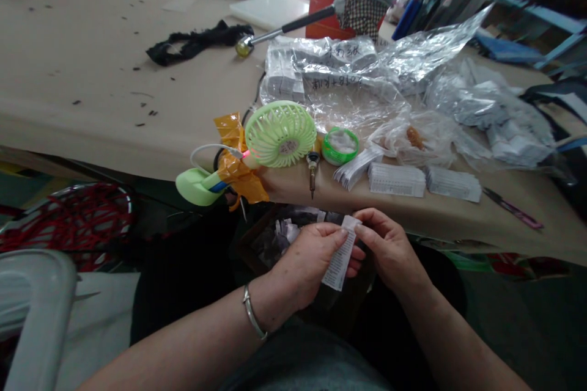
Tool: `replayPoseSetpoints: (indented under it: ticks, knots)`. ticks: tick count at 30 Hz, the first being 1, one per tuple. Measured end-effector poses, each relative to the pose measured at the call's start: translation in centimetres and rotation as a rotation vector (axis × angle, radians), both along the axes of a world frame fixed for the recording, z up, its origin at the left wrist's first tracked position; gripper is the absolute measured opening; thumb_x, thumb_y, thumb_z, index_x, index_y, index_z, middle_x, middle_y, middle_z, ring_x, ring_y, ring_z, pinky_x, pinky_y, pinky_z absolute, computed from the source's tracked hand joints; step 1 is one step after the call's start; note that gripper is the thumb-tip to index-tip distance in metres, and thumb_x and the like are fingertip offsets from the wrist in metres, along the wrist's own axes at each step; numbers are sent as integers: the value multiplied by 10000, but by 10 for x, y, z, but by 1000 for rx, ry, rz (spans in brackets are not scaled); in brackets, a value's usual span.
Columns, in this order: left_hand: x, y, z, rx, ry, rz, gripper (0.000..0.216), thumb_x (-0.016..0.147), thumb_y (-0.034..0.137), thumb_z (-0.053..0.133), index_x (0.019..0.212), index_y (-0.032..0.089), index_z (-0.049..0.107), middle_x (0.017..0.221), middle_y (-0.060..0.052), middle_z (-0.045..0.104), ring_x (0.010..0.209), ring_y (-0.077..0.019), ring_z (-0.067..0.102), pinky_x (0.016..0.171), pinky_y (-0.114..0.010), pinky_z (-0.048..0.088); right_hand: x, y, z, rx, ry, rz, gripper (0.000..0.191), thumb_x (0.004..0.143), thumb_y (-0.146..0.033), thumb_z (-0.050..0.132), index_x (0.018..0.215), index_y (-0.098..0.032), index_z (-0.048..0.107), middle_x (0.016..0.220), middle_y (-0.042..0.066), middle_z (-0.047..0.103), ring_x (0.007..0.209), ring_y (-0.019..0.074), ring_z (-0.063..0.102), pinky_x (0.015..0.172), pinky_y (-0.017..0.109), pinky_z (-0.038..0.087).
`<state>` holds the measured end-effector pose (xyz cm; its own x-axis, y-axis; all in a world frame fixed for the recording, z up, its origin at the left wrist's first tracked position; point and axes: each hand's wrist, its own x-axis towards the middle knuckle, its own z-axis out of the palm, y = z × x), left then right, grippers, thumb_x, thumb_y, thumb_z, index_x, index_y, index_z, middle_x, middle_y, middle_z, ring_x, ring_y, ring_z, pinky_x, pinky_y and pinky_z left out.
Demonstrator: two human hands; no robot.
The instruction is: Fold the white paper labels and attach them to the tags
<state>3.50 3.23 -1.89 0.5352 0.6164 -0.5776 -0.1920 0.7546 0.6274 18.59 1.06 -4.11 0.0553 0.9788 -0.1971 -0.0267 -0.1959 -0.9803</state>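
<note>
At the left side of the frame, a basket with red bands (77,224) is standing lower than the brown tabletop (183,104). Toward the centre, a light green fan (280,134) is leaning at the near edge, with orange tape (238,178) covering part of its stem. Under the edge, pale scraps (287,231) are lying in a dark container, which is partly hidden. In the lower centre, the left hand (305,256) is pinching a printed white strip (338,263) between thumb and fingers; the strip is slanting downward, in front of the tabletop edge. At its right, the right hand (389,241) is pinching the upper end of the same strip with thumb and forefinger. The step in hand, I am judging, is handling one single strip by this end. The next move is probably calling for a light, steady pinch, because so thin a strip can easily bend. Right of centre, three stacks of similar strips (397,181) are lying near the tabletop edge. Farther right, a slim pink-and-black tool (513,208) is lying apart from both hands.
</note>
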Motion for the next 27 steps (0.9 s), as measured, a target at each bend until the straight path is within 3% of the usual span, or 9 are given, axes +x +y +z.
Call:
replayPoseSetpoints:
  ticks: [5,12,15,18,22,27]
  knots:
    - [-6,-3,-3,-18,-186,-107,221,823,318,597,822,99,625,720,-64,654,536,-108,603,553,-243,510,-10,-1,1,-61,109,-11,155,775,-308,661,743,-179,582,616,-56,525,508,53,433,488,167,378]
    - [-13,-1,-6,-98,-255,-181,189,814,316,596,792,132,561,615,-2,578,487,-116,596,499,-238,496,-11,-4,3,-38,40,26,134,781,-315,657,776,-192,603,695,-37,568,571,66,494,538,168,419]
    - [-15,1,-8,-106,-299,-230,199,805,332,610,801,144,546,598,16,552,473,-109,583,475,-217,478,-6,1,3,-66,158,129,236,729,-319,698,938,-226,640,857,-11,630,697,95,573,632,190,469]
    - [-17,1,-9,-107,-364,-307,237,784,361,634,807,141,549,608,11,555,484,-111,584,480,-219,483,0,8,2,-152,345,357,455,638,-334,750,1068,-233,642,1109,51,637,897,171,626,779,279,506]
    - [-19,-1,-9,-130,-363,-343,212,794,341,626,838,146,554,624,5,568,485,-111,586,485,-226,489,3,15,-5,-145,487,538,399,564,-347,800,922,-210,690,1218,79,608,1091,254,593,925,394,463]
    - [-18,-4,-10,-112,-339,-349,224,795,355,626,819,142,557,624,-2,567,483,-116,585,480,-228,480,-1,15,-12,-146,498,554,313,577,-388,798,798,-201,677,1212,87,618,1096,266,599,948,440,445]
